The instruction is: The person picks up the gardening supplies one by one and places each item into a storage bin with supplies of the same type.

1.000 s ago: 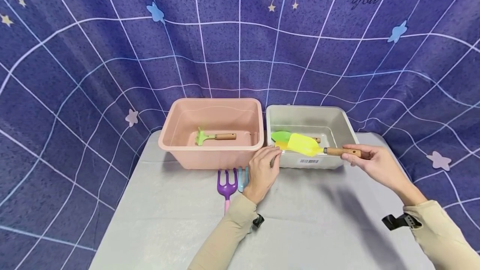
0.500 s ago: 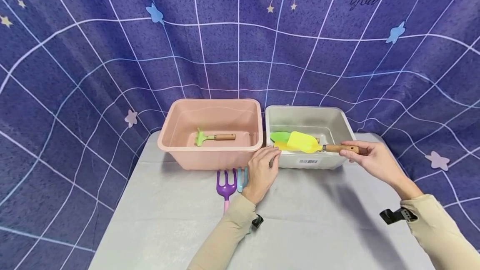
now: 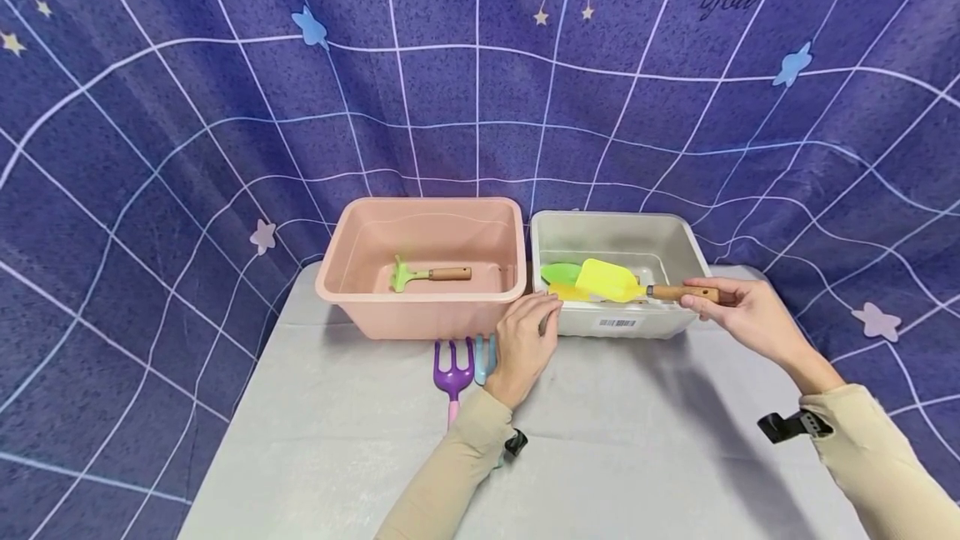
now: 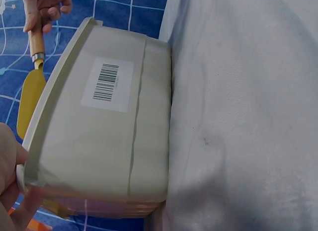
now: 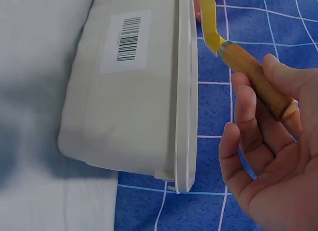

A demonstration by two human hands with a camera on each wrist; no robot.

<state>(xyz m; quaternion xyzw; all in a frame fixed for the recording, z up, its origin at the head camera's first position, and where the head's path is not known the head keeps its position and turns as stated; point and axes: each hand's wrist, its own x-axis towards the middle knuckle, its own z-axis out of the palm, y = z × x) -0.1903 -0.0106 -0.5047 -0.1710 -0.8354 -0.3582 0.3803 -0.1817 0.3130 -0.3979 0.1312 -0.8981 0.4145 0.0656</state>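
Observation:
My right hand [image 3: 738, 305] pinches the wooden handle of a yellow hand trowel [image 3: 606, 280] between thumb and fingers. The trowel's blade hangs over the light grey plastic bin [image 3: 618, 322], pointing left. My left hand [image 3: 525, 340] holds the bin's front left rim corner, and in the left wrist view its fingers [image 4: 31, 203] sit around that corner. Inside the bin lie a green trowel [image 3: 562, 273] and another yellow-orange tool [image 3: 567, 292], both partly hidden. In the right wrist view the trowel handle [image 5: 253, 74] lies between thumb and index finger, the other fingers curled below.
A pink bin [image 3: 423, 315] stands left of the grey one, with a small green rake [image 3: 408, 275] inside. In front lie a purple hand fork [image 3: 453, 373] and a light blue fork [image 3: 483, 361], partly behind my left hand. A patterned blue curtain [image 3: 480, 90] hangs behind.
The yellow trowel has risen slightly and its blade has turned a little. My right hand has shifted slightly left. My left hand stays on the rim.

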